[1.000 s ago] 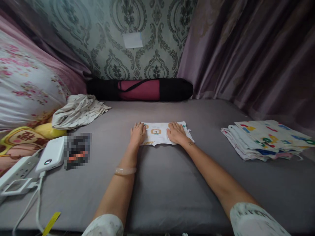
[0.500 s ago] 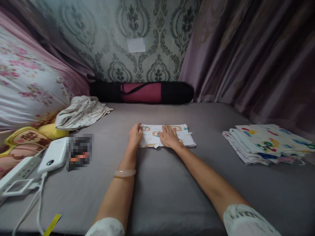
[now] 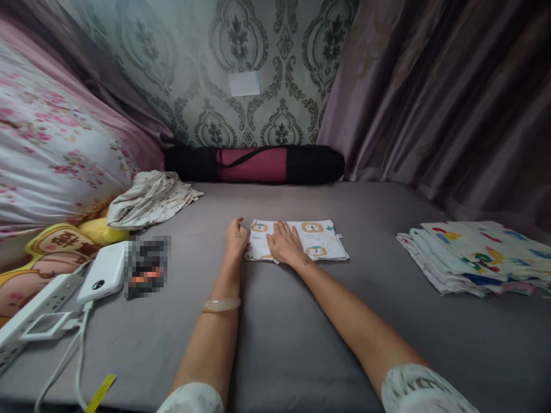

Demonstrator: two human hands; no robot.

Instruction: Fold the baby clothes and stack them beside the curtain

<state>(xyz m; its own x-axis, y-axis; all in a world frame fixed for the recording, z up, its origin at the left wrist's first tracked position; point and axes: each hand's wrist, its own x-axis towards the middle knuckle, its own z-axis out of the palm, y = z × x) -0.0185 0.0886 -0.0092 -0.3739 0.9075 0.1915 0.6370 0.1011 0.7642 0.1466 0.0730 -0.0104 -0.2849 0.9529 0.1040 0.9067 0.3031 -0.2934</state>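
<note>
Head view: a folded white cloth (image 3: 329, 244) with an animal print lies flat on the grey sheet (image 3: 310, 332), near the middle, its long side running left to right, a small tag protruding at its right edge. The right hand (image 3: 284, 244) rests palm down on the left half of the cloth, fingers extended and slightly spread, gripping nothing. The left hand (image 3: 236, 237) is at the cloth's left edge, fingers curled in; whether they pinch any fabric cannot be told. A pale bracelet (image 3: 221, 304) is worn on the left forearm. Well apart to the right is a stack of printed cloths (image 3: 486, 252), layered unevenly. To the left are a white power bank (image 3: 105, 269) with a cable (image 3: 82, 350) attached, a white power strip (image 3: 37, 310) and a yellow-edged cushion (image 3: 55, 252). Behind these lies a crumpled fabric (image 3: 150, 198), beside a floral pillow (image 3: 51, 149). At the rear, a black and dark pink roll bag (image 3: 253, 165) lies lengthwise along the patterned wall (image 3: 282, 74)
</note>
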